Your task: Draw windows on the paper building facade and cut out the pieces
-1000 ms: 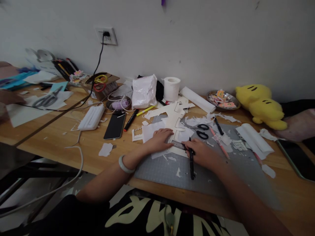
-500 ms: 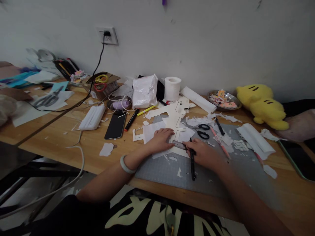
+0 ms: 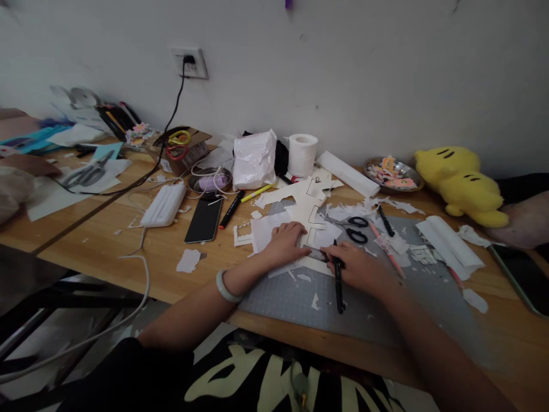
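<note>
My left hand [image 3: 285, 243], with a pale bangle [image 3: 227, 287] on its wrist, rests palm down on white paper. Its fingers are stretched out beside a cream paper cutout [image 3: 305, 205] marked with black outlines. My right hand [image 3: 357, 264] is closed around a black pen [image 3: 338, 286], which points down toward me from between the fingers. Those fingertips touch the paper's lower part near my left thumb. A dark strip between the two hands is too unclear to name. Black-handled scissors [image 3: 357, 230] lie just beyond my right hand, on the grey cutting mat [image 3: 274, 303].
Paper scraps [image 3: 189, 260] are scattered about. Left of me lie a phone [image 3: 203, 219], a black marker [image 3: 231, 210] and a white power strip [image 3: 163, 205]. A toilet roll [image 3: 302, 155], a metal bowl [image 3: 394, 174] and yellow plush toys [image 3: 463, 183] stand along the wall.
The whole view has shifted slightly. Both hands stay at the same place on the paper, and the pen remains in my right hand.
</note>
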Demonstrator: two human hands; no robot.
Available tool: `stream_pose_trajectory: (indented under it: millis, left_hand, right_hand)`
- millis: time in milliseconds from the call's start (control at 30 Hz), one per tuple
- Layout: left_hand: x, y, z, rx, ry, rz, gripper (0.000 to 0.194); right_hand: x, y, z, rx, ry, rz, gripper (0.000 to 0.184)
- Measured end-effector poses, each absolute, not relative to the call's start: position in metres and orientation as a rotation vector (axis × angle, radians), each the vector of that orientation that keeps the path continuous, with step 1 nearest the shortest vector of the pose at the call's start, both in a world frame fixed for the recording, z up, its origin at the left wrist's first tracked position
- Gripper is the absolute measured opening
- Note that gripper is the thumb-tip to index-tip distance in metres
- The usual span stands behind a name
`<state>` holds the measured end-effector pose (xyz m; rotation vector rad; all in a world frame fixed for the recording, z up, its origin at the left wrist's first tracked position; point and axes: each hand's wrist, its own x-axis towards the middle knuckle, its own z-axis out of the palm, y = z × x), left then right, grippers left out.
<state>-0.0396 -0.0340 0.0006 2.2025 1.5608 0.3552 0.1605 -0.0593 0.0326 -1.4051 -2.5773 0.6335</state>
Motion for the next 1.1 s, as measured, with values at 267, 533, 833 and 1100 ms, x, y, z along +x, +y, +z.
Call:
stream_pose_trajectory:
  millis: [267, 533, 833, 1100]
  left_hand:
    - [-0.039, -0.034, 0.002, 2.188, 1.560, 0.348, 0.042]
    - [-0.039, -0.031, -0.001, 2.172, 1.576, 0.344, 0.044]
    - [-0.038, -0.031, 0.002, 2.145, 1.576, 0.336, 0.041]
    - [-0.037, -0.030, 0.003, 2.140, 1.584, 0.316, 0.042]
  right_hand:
    - [0.123, -0.034, 0.020, -1.434, -1.712, 1.016, 0.023]
    - [0.116, -0.027, -0.009, -1.460, -1.529, 1.110, 0.024]
    - [0.114, -0.028, -0.007, -1.445, -1.614, 1.128, 0.018]
    - [0.113, -0.028, -0.007, -1.465, -1.656, 1.094, 0.017]
